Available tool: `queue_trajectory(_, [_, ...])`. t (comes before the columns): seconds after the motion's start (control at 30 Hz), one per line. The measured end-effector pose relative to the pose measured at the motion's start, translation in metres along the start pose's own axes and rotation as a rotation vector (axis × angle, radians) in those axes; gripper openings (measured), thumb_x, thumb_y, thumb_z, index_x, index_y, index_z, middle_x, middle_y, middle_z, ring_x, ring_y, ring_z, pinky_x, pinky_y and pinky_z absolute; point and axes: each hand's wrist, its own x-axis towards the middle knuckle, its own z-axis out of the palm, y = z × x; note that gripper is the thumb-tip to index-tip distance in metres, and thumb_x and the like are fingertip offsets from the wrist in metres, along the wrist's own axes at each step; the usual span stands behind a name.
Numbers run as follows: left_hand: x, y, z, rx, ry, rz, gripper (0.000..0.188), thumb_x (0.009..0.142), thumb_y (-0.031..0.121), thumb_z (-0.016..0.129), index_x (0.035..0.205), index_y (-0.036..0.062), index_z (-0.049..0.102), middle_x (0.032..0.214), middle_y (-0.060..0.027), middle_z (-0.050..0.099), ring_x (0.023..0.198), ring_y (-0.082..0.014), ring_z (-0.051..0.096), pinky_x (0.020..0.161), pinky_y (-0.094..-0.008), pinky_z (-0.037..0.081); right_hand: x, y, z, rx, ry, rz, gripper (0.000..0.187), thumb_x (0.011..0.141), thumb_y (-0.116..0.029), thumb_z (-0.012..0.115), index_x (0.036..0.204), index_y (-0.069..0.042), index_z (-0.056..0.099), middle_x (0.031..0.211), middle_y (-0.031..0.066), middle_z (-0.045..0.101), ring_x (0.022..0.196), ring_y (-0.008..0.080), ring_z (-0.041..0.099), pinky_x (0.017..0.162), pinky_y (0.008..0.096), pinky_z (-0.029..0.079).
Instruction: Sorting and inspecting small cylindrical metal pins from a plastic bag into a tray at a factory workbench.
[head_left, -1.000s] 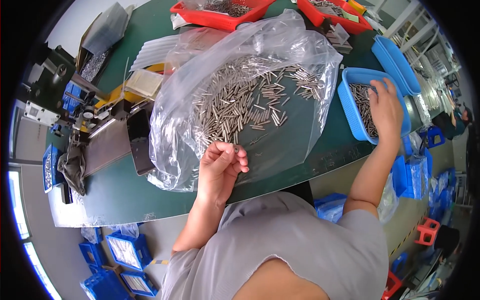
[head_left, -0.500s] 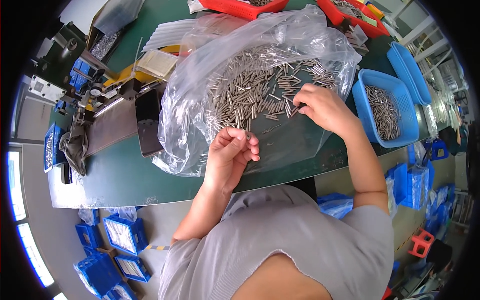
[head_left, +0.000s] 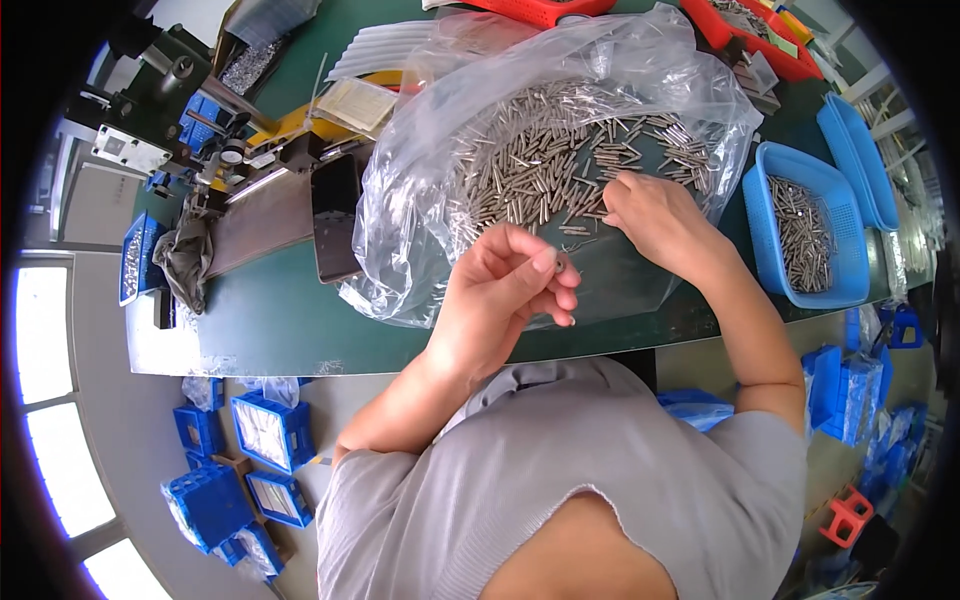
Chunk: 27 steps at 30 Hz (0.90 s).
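Observation:
My left hand [head_left: 490, 300] is raised over the near side of the clear plastic bag [head_left: 385, 225], thumb and forefinger pinching a small metal pin [head_left: 559, 266]; only its round end shows. A heap of short silvery metal pins [head_left: 515, 165] lies on the spread bag beyond both hands. My right hand [head_left: 660, 220] rests low at the near right edge of the heap, fingers drawn together and pointing left. Whatever its fingertips hold, if anything, is hidden. A few loose pins [head_left: 575, 230] lie just left of those fingertips.
To the right stands a blue basket [head_left: 838, 297] of similar pins, beside another blue basket [head_left: 858, 165]. Red trays [head_left: 795, 62] line the far edge of the green table [head_left: 270, 325]. At left are a dark phone-like slab [head_left: 335, 215] and a metal fixture with a dial gauge [head_left: 232, 152].
The whole view has shifted, so the table sits farther right. My left hand has risen closer to the camera, still pinching the pin. My right hand stays by the heap, its fingertips drawn together.

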Motion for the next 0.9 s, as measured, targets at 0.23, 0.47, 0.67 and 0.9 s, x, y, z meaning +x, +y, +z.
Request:
queue_trajectory(0.23, [0.052,-0.012,-0.027,0.0,0.025,-0.124,0.008,0.092,0.01,0.05,0.089,0.0025,0.051,0.084,-0.0135,0.061,0.07,-0.0189,0.06,0.061,-0.0296,0.052,-0.004,0.011,0.0,0.175,-0.016,-0.013,0.011,0.076,-0.006,0.061,0.081,-0.002,0.051,0.083,0.0128,0.052,0.082,0.0314,0.056,0.069,0.0399,0.046])
queue_trajectory(0.47, [0.058,-0.019,-0.035,0.047,-0.05,-0.089,0.008,0.092,0.012,0.051,0.088,0.0044,0.05,0.083,-0.0125,0.06,0.068,-0.0187,0.059,0.059,-0.0288,0.051,0.003,0.007,-0.012,0.526,0.123,-0.035,0.008,0.081,-0.007,0.057,0.082,-0.001,0.051,0.075,0.0132,0.058,0.071,0.0305,0.059,0.063,0.0375,0.045])
queue_trajectory(0.67, [0.056,-0.025,-0.035,-0.012,-0.058,-0.126,0.006,0.092,0.009,0.051,0.093,0.0035,0.049,0.085,-0.0142,0.062,0.069,-0.0212,0.061,0.061,-0.0331,0.052,0.003,-0.013,-0.023,0.947,0.011,0.079,0.008,0.082,-0.008,0.06,0.088,-0.003,0.061,0.076,0.0054,0.062,0.065,0.0123,0.06,0.057,0.0264,0.047])
queue_trajectory(0.9, [0.044,-0.024,-0.033,0.117,-0.046,-0.046,0.011,0.091,0.013,0.055,0.091,0.0038,0.05,0.079,-0.0119,0.058,0.066,-0.0182,0.058,0.056,-0.0281,0.051,0.004,-0.012,0.001,0.984,0.109,-0.087,0.01,0.08,-0.01,0.059,0.082,-0.001,0.06,0.073,0.0113,0.062,0.068,0.0234,0.061,0.062,0.0331,0.045])
